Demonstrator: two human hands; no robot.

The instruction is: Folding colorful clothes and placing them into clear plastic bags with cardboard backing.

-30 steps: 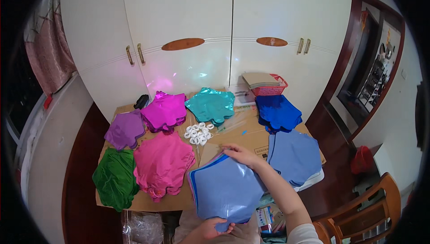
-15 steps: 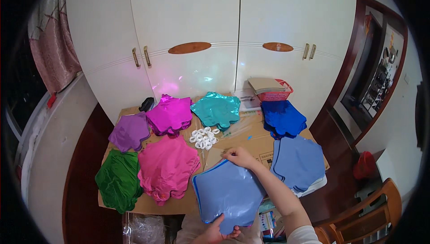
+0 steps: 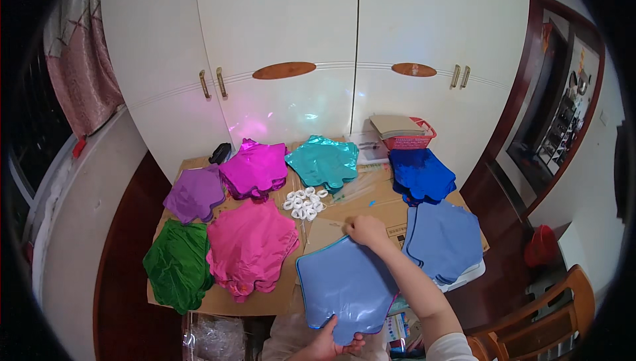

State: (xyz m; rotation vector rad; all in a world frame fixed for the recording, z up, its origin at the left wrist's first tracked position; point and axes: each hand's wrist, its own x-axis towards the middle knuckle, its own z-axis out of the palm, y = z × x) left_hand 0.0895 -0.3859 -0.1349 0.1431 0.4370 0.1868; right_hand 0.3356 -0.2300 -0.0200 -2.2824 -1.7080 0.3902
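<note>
The right hand (image 3: 366, 230) pinches the top edge of the light blue foil balloon (image 3: 344, 288); the left hand (image 3: 329, 344) grips its bottom edge, over the surface (image 3: 344, 212) front edge, beside the pink balloon pile (image 3: 252, 247).

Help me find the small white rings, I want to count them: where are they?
In the head view, the white rings lie in a loose heap mid-table, between the magenta balloons and teal balloons, just beyond the pink balloons.

Light-blue star-shaped foil balloon (image 3: 344, 285): deflated, flat on cardboard, 6 o'clock of white rings; top point and bottom edge pinched by hands.
</note>
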